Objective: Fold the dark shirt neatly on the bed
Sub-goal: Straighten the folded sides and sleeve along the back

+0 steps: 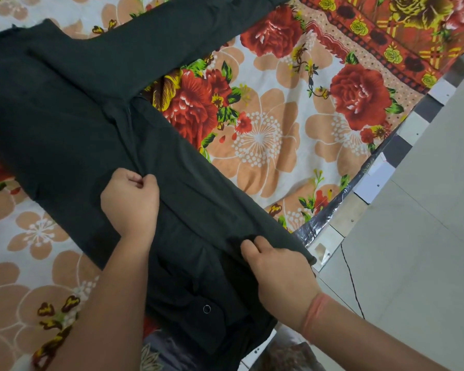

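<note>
- Dark shirt (65, 108), head view: it lies spread across the bed (265, 145). Its body is at the left, one sleeve (172, 30) reaches to the upper right, and a long strip runs down toward the bed's near edge. I cannot tell whether that strip is the other sleeve or a folded side.
- Left hand (130, 202): the fingers are curled in and the thumb pinches a small ridge of cloth midway along the strip.
- Right hand (281, 277): thumb and fingers pinch the same strip close to its end, just beside the bed edge. A reddish thread band (315, 310) circles the wrist.
- Handling, as I judge it: the shirt is light, limp and matte. It creases wherever it is pinched and will sag between two holds. I would grip at seams or corners, keep the strip taut, and smooth it flat after laying it over.
- Materials: the bedsheet is printed with peach and red flowers, and a red rose-patterned blanket (386, 36) lies at the top right.
- Beyond the bed: pale floor tiles (426, 210) are crossed by a thin dark cable (351, 279).
- Lower centre: a small metal ring (206, 308) sits on dark cloth. Whether that cloth belongs to the shirt, I cannot tell.
</note>
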